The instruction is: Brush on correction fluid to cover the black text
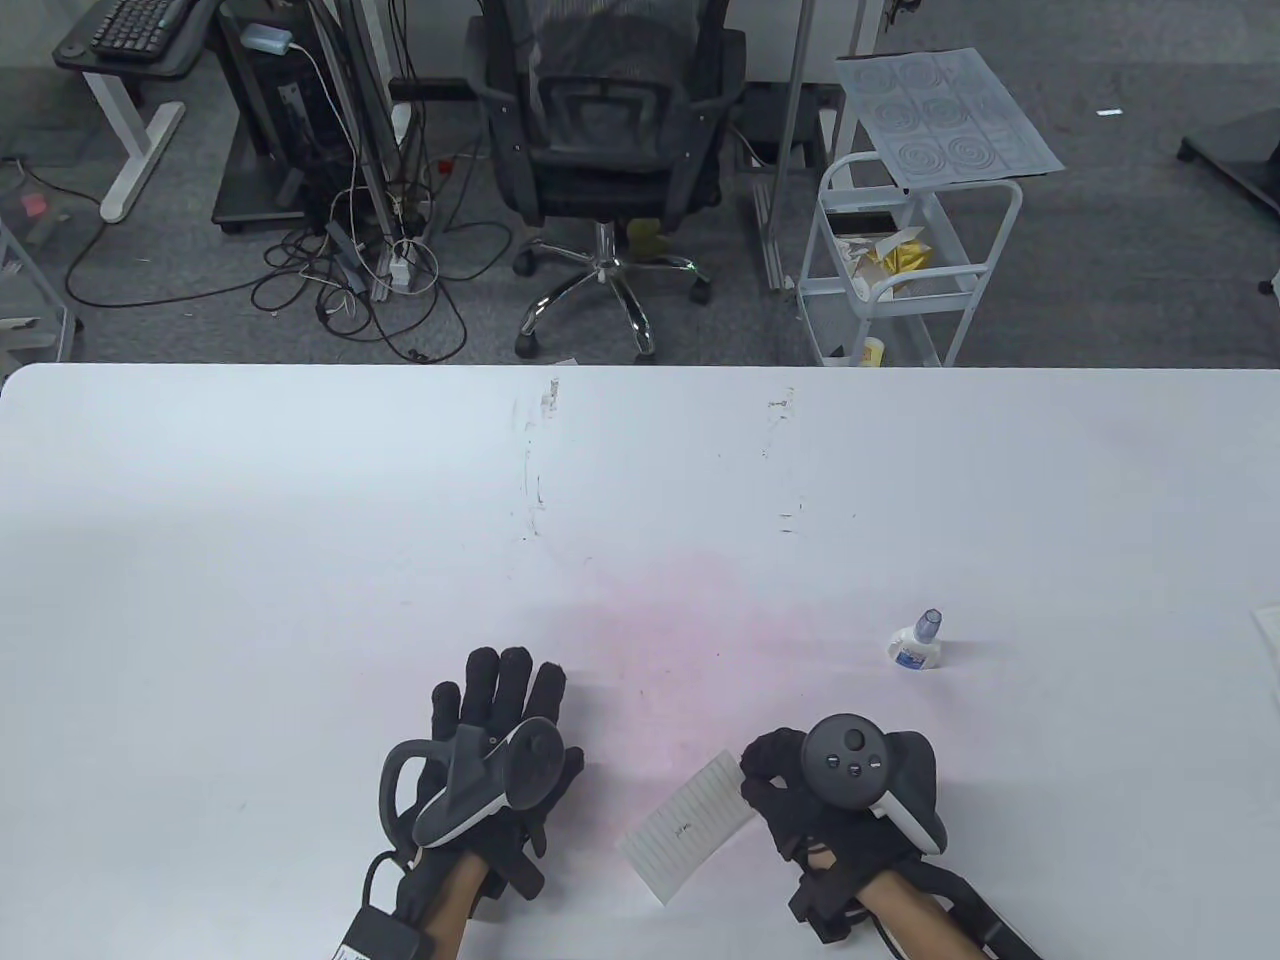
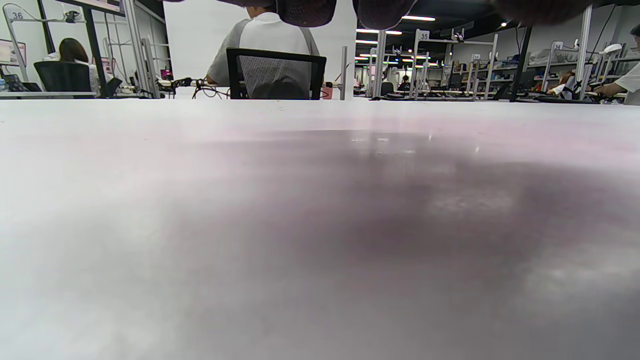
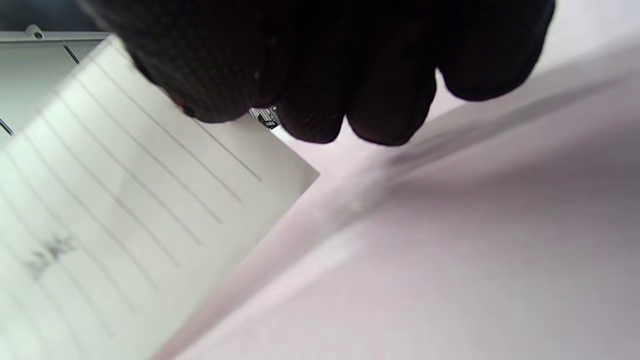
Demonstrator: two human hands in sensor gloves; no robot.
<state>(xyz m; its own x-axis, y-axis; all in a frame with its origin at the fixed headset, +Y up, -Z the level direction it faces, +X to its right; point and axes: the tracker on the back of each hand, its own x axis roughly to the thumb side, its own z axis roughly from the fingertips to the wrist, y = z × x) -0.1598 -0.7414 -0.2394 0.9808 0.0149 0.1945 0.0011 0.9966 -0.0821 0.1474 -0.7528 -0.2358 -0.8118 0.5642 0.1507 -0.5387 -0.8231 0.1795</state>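
A lined white paper slip [image 1: 690, 828] with a small patch of black text lies near the table's front edge. My right hand [image 1: 790, 790] grips its far right corner; the right wrist view shows the slip [image 3: 125, 220] lifted off the table, with curled gloved fingers [image 3: 320, 75] over its top edge. A small white correction fluid bottle [image 1: 918, 643] with a grey-blue cap stands upright, to the right and farther back from my right hand. My left hand [image 1: 500, 700] lies flat on the table, fingers stretched out, empty, to the left of the slip.
The white table [image 1: 400, 520] has faint scuff marks and a pink stain at its middle. Another sheet's edge [image 1: 1268, 640] shows at the right border. Beyond the far edge stand an office chair [image 1: 605, 150] and a white cart [image 1: 900, 270].
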